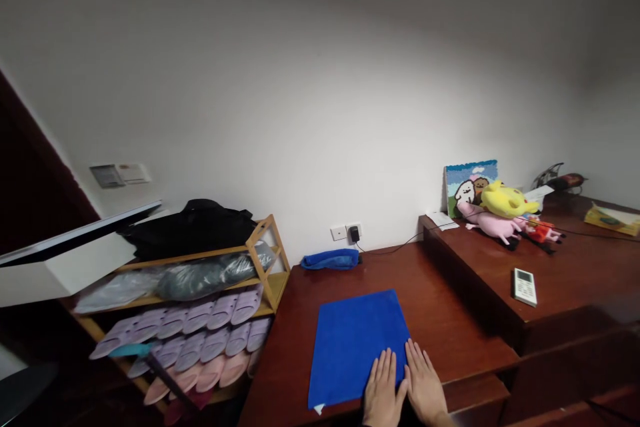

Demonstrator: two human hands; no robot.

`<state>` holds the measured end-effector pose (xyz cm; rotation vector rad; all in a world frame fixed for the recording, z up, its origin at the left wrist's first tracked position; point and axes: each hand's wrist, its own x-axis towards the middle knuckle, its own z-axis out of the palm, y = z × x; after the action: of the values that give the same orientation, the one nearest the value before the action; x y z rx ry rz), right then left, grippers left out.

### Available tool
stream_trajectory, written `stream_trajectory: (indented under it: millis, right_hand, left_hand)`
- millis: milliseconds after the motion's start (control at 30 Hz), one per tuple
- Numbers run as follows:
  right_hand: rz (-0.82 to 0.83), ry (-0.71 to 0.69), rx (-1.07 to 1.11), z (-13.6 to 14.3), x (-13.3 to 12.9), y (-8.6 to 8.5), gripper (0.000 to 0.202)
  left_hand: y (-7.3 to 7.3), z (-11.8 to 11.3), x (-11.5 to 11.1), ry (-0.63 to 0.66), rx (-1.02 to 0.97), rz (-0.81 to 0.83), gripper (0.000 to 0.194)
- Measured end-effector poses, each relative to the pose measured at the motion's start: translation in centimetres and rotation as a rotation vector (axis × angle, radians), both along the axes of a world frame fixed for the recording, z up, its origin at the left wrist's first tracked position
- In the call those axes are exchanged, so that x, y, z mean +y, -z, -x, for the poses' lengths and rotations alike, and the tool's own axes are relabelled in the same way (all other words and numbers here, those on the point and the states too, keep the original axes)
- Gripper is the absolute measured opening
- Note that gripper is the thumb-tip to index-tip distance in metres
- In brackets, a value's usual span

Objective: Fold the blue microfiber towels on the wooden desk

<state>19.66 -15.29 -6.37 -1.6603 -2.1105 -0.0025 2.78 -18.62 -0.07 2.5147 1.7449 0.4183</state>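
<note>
The left hand (383, 388) and right hand (424, 381) lie flat at the bottom, fingers straight and not gripping, and they hide the near right corner of the blue cloth (357, 340), spread at the lower middle; the arms are cut off below. The red-brown bench (400, 280) stands by a pale wall (320, 113), with bare wood above the cloth and a shoe rack (270, 287) past the bench's left edge.

The wooden shoe rack (275, 286) carries a black bag (193, 232) on top and purple slippers (223, 311) below. Right of the rack are a black adapter (355, 234), white remote control (525, 287) and yellow plush toy (505, 201).
</note>
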Motion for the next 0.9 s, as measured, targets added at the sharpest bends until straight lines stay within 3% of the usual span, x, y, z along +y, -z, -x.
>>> stream_trajectory:
  millis: [233, 333, 467, 633, 900]
  right_hand:
    - [0.059, 0.026, 0.027, 0.1, -1.0, -2.0, 0.061]
    - [0.100, 0.024, 0.021, 0.1, -1.2, -2.5, 0.064]
    - [0.187, 0.007, 0.017, -0.2, -1.4, -3.3, 0.067]
    - [0.282, -0.015, 0.028, -0.7, -1.1, -4.5, 0.068]
    - [0.361, 0.002, -0.018, 0.7, 2.6, -8.1, 0.069]
  left_hand:
    - [1.1, 12.6, -4.0, -0.341, 0.090, -0.070, 0.065]
    - [2.0, 16.5, -6.3, -0.467, 0.072, -0.134, 0.064]
    - [3.3, 18.0, -7.5, -0.456, 0.024, -0.198, 0.063]
    - [5.2, 18.0, -6.6, -0.468, -0.016, -0.286, 0.062]
    - [7.8, 19.4, -5.7, -0.457, -0.037, -0.344, 0.061]
